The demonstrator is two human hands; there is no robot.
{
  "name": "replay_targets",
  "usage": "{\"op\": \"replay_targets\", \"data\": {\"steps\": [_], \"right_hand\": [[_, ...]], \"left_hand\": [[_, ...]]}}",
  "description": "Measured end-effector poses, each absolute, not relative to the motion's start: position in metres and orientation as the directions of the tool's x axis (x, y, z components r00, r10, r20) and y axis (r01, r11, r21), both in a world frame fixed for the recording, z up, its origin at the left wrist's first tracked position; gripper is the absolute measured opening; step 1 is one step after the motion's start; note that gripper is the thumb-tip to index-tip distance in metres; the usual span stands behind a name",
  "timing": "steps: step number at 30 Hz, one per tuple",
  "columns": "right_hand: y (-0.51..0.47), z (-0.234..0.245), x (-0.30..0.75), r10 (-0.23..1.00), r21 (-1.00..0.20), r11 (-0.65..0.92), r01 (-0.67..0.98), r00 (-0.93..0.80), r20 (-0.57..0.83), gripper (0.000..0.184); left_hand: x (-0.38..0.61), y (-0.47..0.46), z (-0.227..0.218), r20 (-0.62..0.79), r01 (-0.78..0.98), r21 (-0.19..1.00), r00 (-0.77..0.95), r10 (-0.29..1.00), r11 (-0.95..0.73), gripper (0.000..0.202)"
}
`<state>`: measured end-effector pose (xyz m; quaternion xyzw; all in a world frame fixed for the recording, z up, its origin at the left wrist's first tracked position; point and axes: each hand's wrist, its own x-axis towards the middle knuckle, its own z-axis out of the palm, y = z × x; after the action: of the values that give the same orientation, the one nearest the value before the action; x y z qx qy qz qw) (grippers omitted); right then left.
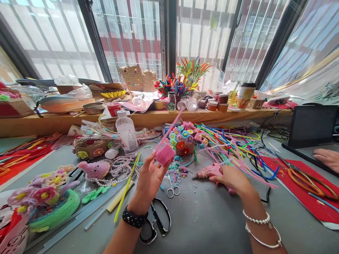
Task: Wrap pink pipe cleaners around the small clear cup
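Note:
Raised over the table, my left hand pinches a small pink coil of fuzzy pipe cleaner between thumb and fingers. A loose pink strand runs up from it. To the right, my right hand is closed on a pink hot glue gun, whose nozzle points left, low over the table. Small silver scissors lie between the hands. Black-handled scissors rest beside my left wrist. Blue and purple scraps are scattered just beyond.
A flower-covered basket and many coloured pipe cleaners lie ahead. A plastic bottle, pearl strings and a green flower pot stand left. At right, another person's hand is on a laptop.

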<state>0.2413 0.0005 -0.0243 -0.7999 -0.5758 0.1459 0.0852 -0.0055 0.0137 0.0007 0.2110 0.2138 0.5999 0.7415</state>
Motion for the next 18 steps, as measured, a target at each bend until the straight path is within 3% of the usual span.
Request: {"op": "replay_targets", "data": {"steps": [4,9,13,18], "right_hand": [[0.004,-0.028,0.237,0.936,-0.254,-0.342,0.905,0.303,-0.18,0.018],[0.005,-0.034,0.238,0.957,-0.253,-0.288,0.924,0.264,-0.123,0.003],[0.004,-0.035,0.244,0.978,-0.317,-0.21,0.925,0.201,-0.062,0.002],[0.003,-0.024,0.246,0.986,-0.393,-0.148,0.908,0.169,0.018,0.014]], "left_hand": [[-0.005,0.014,0.002,-0.073,-0.81,0.561,0.158,0.985,0.172,0.045],[-0.004,0.013,0.004,-0.07,-0.802,0.576,0.141,0.988,0.155,0.046],[-0.004,0.012,0.004,-0.045,-0.785,0.611,0.091,0.995,0.1,0.045],[-0.002,0.012,0.001,-0.03,-0.774,0.632,0.035,0.999,0.046,0.034]]}}
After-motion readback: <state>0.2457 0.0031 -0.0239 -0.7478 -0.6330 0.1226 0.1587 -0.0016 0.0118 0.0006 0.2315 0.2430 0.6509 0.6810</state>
